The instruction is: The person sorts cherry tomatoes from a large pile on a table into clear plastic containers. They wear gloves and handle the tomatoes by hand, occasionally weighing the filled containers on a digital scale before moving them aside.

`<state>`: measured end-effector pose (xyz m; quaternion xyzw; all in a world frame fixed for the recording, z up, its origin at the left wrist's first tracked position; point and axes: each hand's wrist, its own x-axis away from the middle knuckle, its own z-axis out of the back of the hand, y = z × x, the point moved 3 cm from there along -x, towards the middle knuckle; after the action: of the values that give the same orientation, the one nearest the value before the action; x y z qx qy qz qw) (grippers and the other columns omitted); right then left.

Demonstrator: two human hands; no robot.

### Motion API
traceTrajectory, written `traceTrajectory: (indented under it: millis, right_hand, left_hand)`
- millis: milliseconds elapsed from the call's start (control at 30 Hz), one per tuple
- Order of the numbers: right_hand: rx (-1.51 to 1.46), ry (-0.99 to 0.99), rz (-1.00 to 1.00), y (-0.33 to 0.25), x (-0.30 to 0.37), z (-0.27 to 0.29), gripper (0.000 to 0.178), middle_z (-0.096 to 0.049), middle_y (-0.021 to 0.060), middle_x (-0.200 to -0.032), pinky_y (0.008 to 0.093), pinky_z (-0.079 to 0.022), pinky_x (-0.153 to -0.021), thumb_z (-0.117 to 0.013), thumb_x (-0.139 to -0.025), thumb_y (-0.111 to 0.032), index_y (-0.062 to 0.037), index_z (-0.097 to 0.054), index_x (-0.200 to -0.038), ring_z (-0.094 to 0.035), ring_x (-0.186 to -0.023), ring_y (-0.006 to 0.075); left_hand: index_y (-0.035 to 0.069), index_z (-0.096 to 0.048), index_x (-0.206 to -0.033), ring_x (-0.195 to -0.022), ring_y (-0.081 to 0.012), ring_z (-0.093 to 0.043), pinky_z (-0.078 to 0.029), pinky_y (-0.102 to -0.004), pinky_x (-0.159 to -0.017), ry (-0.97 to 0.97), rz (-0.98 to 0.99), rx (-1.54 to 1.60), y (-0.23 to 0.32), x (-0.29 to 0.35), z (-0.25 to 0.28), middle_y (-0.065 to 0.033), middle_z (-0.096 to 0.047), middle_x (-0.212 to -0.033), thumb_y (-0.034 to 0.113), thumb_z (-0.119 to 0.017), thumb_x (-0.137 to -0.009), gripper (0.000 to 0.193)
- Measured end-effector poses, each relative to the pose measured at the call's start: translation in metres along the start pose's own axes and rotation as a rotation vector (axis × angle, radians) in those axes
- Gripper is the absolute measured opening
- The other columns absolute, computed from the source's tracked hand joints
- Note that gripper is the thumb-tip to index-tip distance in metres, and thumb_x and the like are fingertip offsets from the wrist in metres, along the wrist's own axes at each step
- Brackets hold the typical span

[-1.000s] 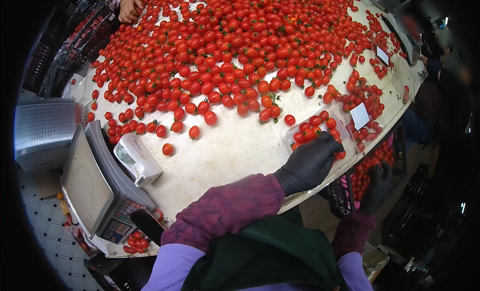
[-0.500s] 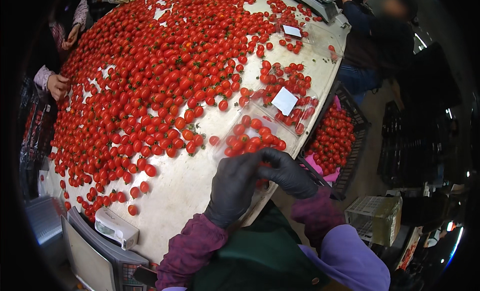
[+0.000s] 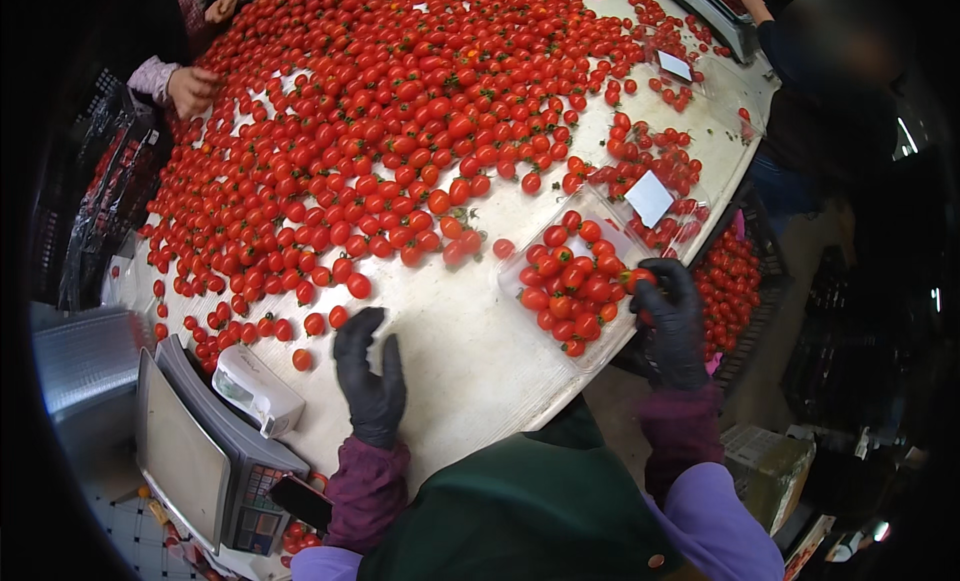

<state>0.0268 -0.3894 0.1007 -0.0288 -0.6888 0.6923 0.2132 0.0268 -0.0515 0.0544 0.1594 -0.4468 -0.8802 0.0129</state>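
My right hand, in a black glove, pinches a red cherry tomato at the right edge of a clear plastic punnet. Inside that punnet lies a heap of cherry tomatoes, its top uncovered. My left hand, gloved the same way, is held over the bare tabletop with fingers curved and apart, nothing in it. Just beyond its fingertips are several loose tomatoes at the near edge of a large spread of cherry tomatoes on the white table.
Clear packs with white labels lie behind the punnet. A black crate of tomatoes stands beside the table's right edge. At left are a grey scale, a white device and a phone. Co-workers' hands show at far left.
My hands, together over the punnet before, are now apart: the left has gone left, opened, while the right holds a tomato at the punnet's edge. The whole view has shifted.
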Motion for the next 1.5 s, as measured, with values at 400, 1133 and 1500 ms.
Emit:
traceTrajectory:
  millis: [400, 1133, 1500]
  right_hand:
    - [0.005, 0.106, 0.047, -0.002, 0.01, 0.019, 0.018, -0.059, 0.0043, -0.078, 0.0199, -0.04, -0.051, -0.058, -0.088, -0.02, -0.0054, -0.056, -0.097, -0.051, -0.059, 0.0068]
    - [-0.127, -0.205, -0.031, -0.014, -0.024, -0.042, 0.015, -0.061, 0.0046, -0.095, 0.0246, -0.048, -0.072, -0.057, -0.087, -0.014, -0.0033, -0.058, -0.098, -0.057, -0.084, 0.0112]
    - [-0.314, 0.048, 0.028, 0.003, -0.019, 0.019, 0.019, -0.062, 0.0111, -0.1, 0.0307, -0.051, -0.078, -0.058, -0.083, -0.001, -0.0001, -0.057, -0.101, -0.061, -0.089, 0.0177]
  left_hand:
    - [0.008, -0.045, -0.126, -0.111, -0.0343, -0.042, -0.035, -0.0422, -0.094, -0.032, -0.175, -0.48, -0.024, -0.029, -0.023, -0.019, -0.044, -0.121, 0.009, -0.064, -0.074, 0.055]
    - [0.005, -0.052, -0.114, -0.082, -0.0122, -0.056, -0.045, -0.0239, -0.063, -0.404, 0.635, 1.079, 0.054, -0.033, -0.052, -0.0066, -0.056, -0.102, 0.019, -0.044, -0.094, 0.026]
    - [0.009, -0.05, -0.121, -0.119, -0.0217, -0.043, -0.041, -0.0336, -0.09, -0.625, 0.108, 0.662, 0.085, -0.029, -0.081, -0.0109, -0.044, -0.128, 0.005, -0.052, -0.087, 0.034]
